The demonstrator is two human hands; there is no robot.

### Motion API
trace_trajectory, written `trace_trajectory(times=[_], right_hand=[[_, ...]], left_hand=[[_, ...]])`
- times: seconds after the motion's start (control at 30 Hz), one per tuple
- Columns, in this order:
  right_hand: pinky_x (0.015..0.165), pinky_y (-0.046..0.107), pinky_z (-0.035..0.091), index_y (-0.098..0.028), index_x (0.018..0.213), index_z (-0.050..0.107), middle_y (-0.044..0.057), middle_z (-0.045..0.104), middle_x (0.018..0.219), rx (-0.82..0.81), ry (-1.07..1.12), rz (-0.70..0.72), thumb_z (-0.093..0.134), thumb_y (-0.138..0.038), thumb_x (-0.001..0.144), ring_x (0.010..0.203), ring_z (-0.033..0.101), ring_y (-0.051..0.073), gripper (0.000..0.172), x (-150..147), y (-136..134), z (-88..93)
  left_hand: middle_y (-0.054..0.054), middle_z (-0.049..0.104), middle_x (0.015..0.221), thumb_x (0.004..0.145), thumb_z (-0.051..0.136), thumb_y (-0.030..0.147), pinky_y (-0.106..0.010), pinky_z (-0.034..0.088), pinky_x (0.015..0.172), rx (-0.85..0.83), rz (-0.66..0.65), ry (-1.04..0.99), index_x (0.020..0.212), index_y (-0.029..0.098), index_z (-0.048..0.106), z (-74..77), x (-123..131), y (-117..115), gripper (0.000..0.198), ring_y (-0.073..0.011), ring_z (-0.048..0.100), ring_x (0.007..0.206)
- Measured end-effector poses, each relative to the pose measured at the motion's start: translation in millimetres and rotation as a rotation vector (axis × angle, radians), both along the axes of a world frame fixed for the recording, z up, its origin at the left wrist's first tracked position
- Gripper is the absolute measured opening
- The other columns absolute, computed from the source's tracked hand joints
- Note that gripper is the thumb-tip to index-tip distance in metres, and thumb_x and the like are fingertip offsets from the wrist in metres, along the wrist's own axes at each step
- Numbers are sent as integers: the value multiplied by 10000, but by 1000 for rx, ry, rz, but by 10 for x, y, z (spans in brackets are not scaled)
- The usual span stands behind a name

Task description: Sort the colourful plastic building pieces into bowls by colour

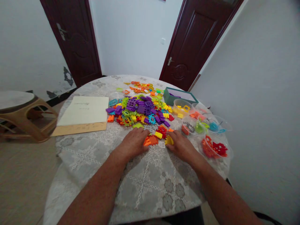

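Observation:
My left hand (134,140) rests on the table with its fingers curled against an orange building piece (147,142). An orange gear-shaped piece (154,140) lies right beside it. Opposite, my right hand (180,143) has its thumb and fingers closed around a yellow building piece (169,140). Between the hands lie a yellow tube-like piece (158,135), a red gear-shaped piece (161,129) and a small white lattice piece (162,144). Just beyond them rises a mixed heap of plastic pieces (140,107), mostly purple and lime green on top. My fingertips are partly hidden.
Clear plastic bowls with sorted pieces stand at the right, among them a yellow bowl (180,109) and a red-orange bowl (214,148). A green box (179,95) sits behind them. Paper sheets (84,111) lie at left. More orange pieces (138,89) spread behind the heap.

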State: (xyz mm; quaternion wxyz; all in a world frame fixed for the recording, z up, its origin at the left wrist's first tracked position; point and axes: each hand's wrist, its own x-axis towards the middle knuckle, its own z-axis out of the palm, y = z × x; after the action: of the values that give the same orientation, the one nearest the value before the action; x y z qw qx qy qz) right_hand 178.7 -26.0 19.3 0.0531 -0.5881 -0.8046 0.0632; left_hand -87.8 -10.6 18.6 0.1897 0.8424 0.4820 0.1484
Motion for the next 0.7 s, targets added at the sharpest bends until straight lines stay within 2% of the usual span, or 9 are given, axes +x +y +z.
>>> trace_trajectory(times=[0.1, 0.2, 0.23, 0.3, 0.4, 0.53, 0.63, 0.7], right_hand=[[889, 369, 459, -215, 1273, 641, 133, 647, 1230, -22, 83, 51, 685, -282, 896, 1097, 622, 280, 386, 61, 11, 62], [775, 328, 434, -213, 1003, 693, 77, 698, 984, -90, 174, 128, 644, -262, 919, 898, 628, 229, 109, 88, 42, 179], [727, 314, 415, -217, 936, 686, 57, 694, 917, -121, 214, 156, 631, -269, 928, 830, 615, 211, 76, 82, 65, 218], [669, 296, 379, -228, 879, 670, 23, 675, 843, -164, 311, 203, 616, -295, 945, 753, 588, 186, 109, 40, 132, 281], [663, 290, 360, -232, 845, 645, 3, 643, 807, -130, 409, 213, 609, -304, 953, 736, 565, 174, 135, -86, 269, 297], [709, 297, 366, -214, 818, 617, 31, 644, 858, -59, 333, 161, 671, -224, 890, 801, 553, 185, 91, -267, 408, 156], [761, 304, 380, -208, 917, 619, 58, 669, 968, -20, 298, 94, 715, -222, 857, 897, 568, 208, 115, -336, 411, 20], [763, 293, 384, -215, 991, 616, 47, 674, 1005, -22, 348, 76, 715, -224, 855, 907, 581, 202, 169, -349, 372, -45]], left_hand=[[-114, 650, 1228, 789, 731, 237, -419, 433, 1023, -24, 4, 8, 1222, 236, 645, 19, 0, 7, 441, -312, 567, 1190], [-119, 654, 1170, 809, 691, 234, -409, 455, 977, -34, 1, 21, 1154, 214, 663, 44, 2, 1, 347, -304, 586, 1132], [-117, 653, 1156, 810, 682, 232, -406, 459, 966, -30, 2, 26, 1135, 213, 666, 49, 4, -1, 326, -301, 589, 1115], [-112, 648, 1149, 807, 674, 228, -398, 463, 950, -12, 1, 44, 1123, 215, 661, 53, 8, -5, 317, -295, 587, 1102], [-106, 644, 1155, 815, 662, 228, -380, 464, 928, 2, -9, 72, 1130, 218, 647, 45, 7, -10, 315, -286, 586, 1100], [-104, 642, 1172, 852, 633, 243, -370, 457, 920, -15, -29, 45, 1149, 227, 643, 0, -16, 5, 298, -274, 591, 1100], [-98, 638, 1174, 866, 625, 249, -364, 445, 945, -8, -54, 11, 1153, 236, 649, -59, -35, 45, 289, -266, 587, 1114], [-91, 637, 1160, 870, 619, 251, -355, 442, 945, -2, -63, 10, 1156, 237, 649, -84, -38, 70, 288, -259, 588, 1106]])
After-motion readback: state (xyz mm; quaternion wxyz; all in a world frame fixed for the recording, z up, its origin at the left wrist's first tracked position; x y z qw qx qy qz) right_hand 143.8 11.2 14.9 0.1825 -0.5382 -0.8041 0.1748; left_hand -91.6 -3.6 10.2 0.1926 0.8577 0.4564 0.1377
